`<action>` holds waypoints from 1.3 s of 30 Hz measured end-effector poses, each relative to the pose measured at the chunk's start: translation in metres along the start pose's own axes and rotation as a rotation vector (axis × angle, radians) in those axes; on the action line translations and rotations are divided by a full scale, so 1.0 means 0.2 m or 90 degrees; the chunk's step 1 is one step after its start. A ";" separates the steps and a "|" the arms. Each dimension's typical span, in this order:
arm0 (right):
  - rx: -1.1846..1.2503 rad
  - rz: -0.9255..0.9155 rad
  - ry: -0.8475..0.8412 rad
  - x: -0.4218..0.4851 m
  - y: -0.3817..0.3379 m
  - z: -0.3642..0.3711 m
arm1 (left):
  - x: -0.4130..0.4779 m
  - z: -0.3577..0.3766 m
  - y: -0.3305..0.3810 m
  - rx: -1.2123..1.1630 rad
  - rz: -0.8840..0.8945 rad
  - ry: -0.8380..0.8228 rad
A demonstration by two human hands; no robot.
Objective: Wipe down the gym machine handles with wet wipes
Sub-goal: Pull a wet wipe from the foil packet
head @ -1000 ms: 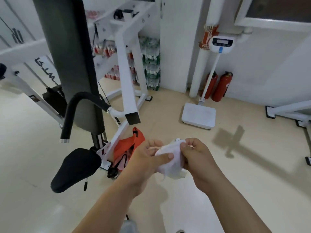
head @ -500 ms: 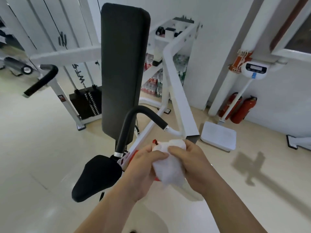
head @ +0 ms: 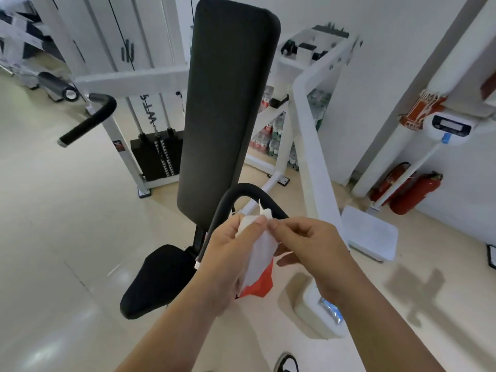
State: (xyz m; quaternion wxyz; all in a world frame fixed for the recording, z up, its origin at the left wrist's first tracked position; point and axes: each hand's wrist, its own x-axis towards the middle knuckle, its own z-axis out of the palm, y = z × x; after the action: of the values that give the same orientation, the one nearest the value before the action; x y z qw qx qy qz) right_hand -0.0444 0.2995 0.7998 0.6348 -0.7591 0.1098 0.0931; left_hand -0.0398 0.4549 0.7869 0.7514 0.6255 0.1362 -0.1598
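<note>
Presently, the wipe (head: 259, 245) sits bunched in the left hand (head: 228, 264), whose fingers curl round it. The right hand (head: 314, 251) pinches its upper edge. The near handle (head: 241, 189) arches just above both hands at frame centre, its shaft dropping lower left behind the left hand. A second handle (head: 88, 122) stands well apart, upper left. The back pad (head: 228, 103) rises behind. In my judgement nothing blocks the approach.

Red fire extinguishers (head: 413, 193), white floor scale (head: 370, 232), shelved bottles (head: 271, 140)
</note>
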 end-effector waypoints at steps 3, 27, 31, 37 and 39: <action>-0.016 -0.018 -0.083 0.07 -0.01 -0.08 | 0.03 0.09 0.02 0.006 0.039 0.001; 0.000 0.071 -0.048 0.41 -0.02 -0.08 | 0.34 0.05 0.11 0.127 0.216 0.078; 0.098 0.121 0.075 0.42 0.01 -0.05 | 0.39 -0.05 0.10 0.054 0.170 0.104; 0.425 0.208 0.118 0.42 -0.04 0.04 | 0.40 -0.06 0.08 -0.128 -0.039 0.089; 0.383 0.216 0.148 0.43 -0.05 0.08 | 0.35 -0.02 0.08 -0.244 -0.200 0.020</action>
State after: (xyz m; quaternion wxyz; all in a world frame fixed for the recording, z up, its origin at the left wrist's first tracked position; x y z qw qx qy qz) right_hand 0.0399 0.3123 0.7821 0.7886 -0.5148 0.3281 0.0737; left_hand 0.0310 0.4565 0.7732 0.8200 0.4453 0.2711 -0.2365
